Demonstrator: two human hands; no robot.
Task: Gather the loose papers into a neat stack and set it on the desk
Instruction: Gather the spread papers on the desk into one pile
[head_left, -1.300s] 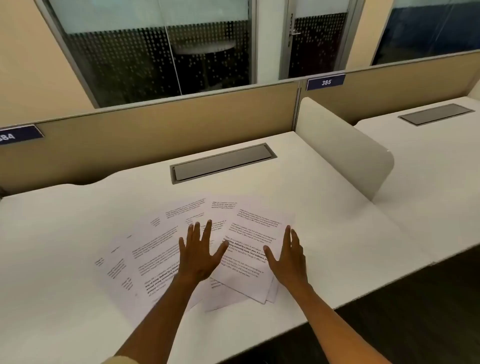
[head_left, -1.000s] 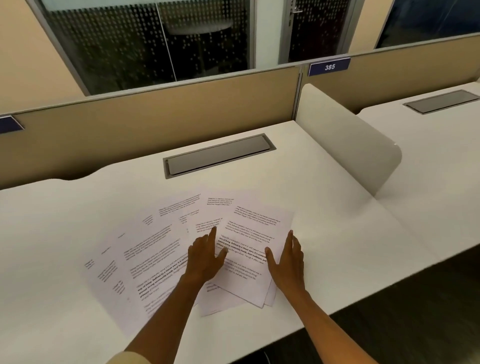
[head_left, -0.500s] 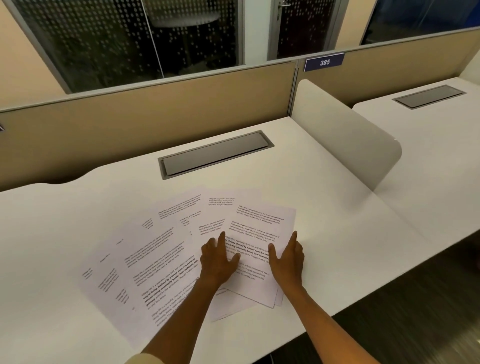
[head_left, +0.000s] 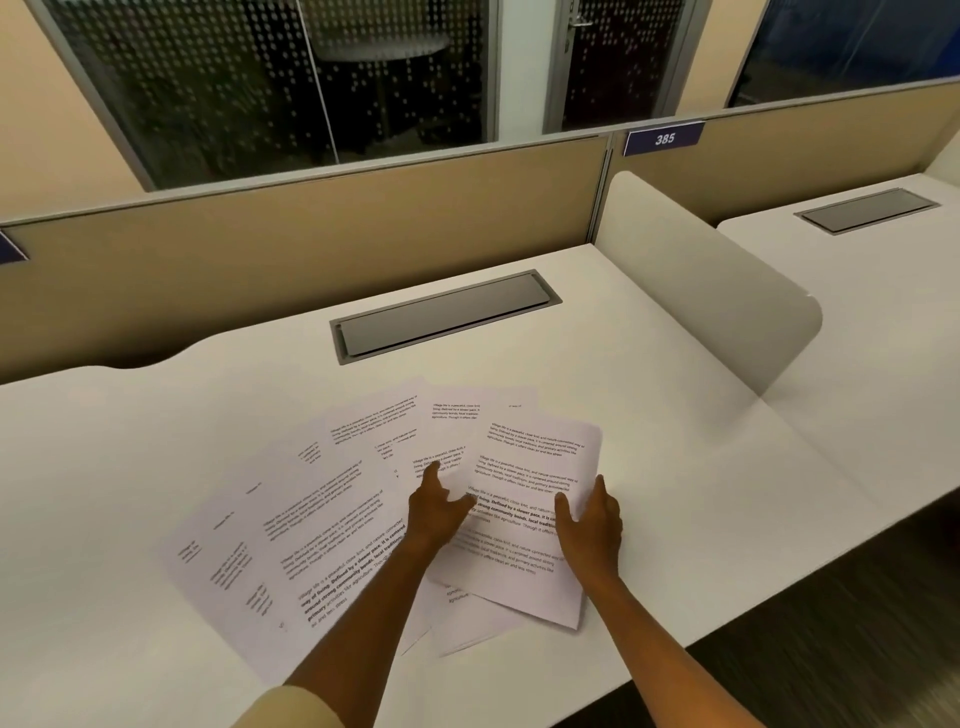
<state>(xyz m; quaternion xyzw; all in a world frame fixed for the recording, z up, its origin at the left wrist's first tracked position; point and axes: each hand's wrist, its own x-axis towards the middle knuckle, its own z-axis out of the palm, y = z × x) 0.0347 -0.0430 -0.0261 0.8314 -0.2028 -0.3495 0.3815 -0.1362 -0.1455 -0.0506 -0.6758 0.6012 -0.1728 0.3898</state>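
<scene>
Several printed white papers (head_left: 322, 525) lie fanned out across the white desk (head_left: 675, 467), overlapping from lower left to upper right. The rightmost sheet (head_left: 535, 457) lies on top. My left hand (head_left: 434, 512) rests on the papers beside that sheet's left edge, fingers curled and thumb touching the edge. My right hand (head_left: 592, 525) is at the same sheet's right edge, with the thumb on top of the paper and the fingers along its side. Whether either hand actually grips the sheet is unclear.
A grey cable hatch (head_left: 441, 317) is set into the desk behind the papers. A beige partition (head_left: 291, 260) closes the back. A rounded white divider (head_left: 711, 291) separates this desk from the neighbouring desk (head_left: 883, 291). The front desk edge drops to dark floor (head_left: 831, 623).
Both hands slid from lying flat and spread on the papers toward the rightmost sheet. The left fingers curled, and the right thumb came over that sheet's edge.
</scene>
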